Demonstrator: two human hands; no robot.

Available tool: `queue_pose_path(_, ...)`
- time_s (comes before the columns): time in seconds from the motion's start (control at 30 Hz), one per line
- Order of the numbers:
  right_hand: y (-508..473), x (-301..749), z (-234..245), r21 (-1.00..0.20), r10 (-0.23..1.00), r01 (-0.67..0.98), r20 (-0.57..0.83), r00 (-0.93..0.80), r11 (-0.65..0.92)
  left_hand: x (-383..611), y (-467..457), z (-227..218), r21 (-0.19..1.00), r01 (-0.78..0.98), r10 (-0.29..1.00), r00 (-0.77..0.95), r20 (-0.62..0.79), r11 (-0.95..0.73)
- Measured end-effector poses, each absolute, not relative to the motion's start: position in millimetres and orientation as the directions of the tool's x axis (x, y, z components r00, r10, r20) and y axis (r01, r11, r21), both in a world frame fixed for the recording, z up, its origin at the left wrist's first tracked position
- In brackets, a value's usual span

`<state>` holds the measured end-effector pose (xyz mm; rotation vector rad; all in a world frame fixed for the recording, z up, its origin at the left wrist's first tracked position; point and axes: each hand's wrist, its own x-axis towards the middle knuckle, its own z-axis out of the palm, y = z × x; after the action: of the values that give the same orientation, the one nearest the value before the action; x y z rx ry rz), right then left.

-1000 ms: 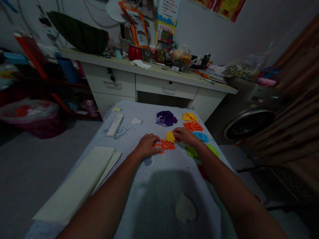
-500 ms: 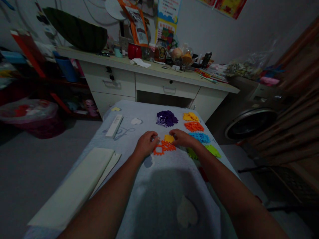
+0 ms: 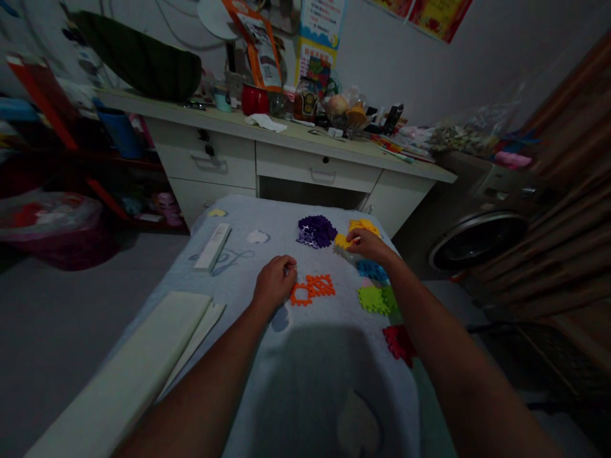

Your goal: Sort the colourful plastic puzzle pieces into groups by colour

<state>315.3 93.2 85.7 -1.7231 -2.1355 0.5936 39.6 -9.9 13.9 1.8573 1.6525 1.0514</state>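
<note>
My right hand (image 3: 366, 244) is closed on a yellow puzzle tile (image 3: 342, 242) with toothed edges, held near the yellow pile (image 3: 364, 225). My left hand (image 3: 277, 280) rests on the cloth with its fingers curled, beside two orange puzzle tiles (image 3: 301, 294) that lie edge to edge. Whether anything is between those fingers is hidden. A purple pile (image 3: 319, 230) of the same toothed pieces lies left of my right hand. Below my right forearm are blue pieces (image 3: 372, 270), green pieces (image 3: 373, 299) and red pieces (image 3: 398, 342), partly covered by the arm.
The pieces lie on a cloth-covered table (image 3: 305, 356). A white narrow box (image 3: 212, 247) and a folded pale board (image 3: 143, 356) are at its left. Behind stands a cluttered desk (image 3: 286, 146). A washing machine (image 3: 472, 216) is at the right, a pink bin (image 3: 62, 242) at the left.
My right hand has moved away from the orange tiles, up and right to the yellow pile, carrying the yellow tile. My left hand has stayed beside the orange tiles.
</note>
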Motion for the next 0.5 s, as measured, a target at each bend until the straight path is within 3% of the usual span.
queue_pose_path(0.17,135,344,89,-0.425,0.978,0.905,0.181,0.105,-0.018,40,-10,13,0.736,0.646,0.968,0.016,0.252,-0.202)
queue_pose_path(0.27,156,359,86,-0.403,0.946,0.903,0.210,0.248,-0.147,40,-11,14,0.727,0.654,0.968,0.031,0.249,-0.208)
queue_pose_path(0.5,189,378,68,-0.352,0.912,0.898,0.213,0.351,-0.263,41,-11,14,0.713,0.672,0.969,0.033,0.245,-0.203)
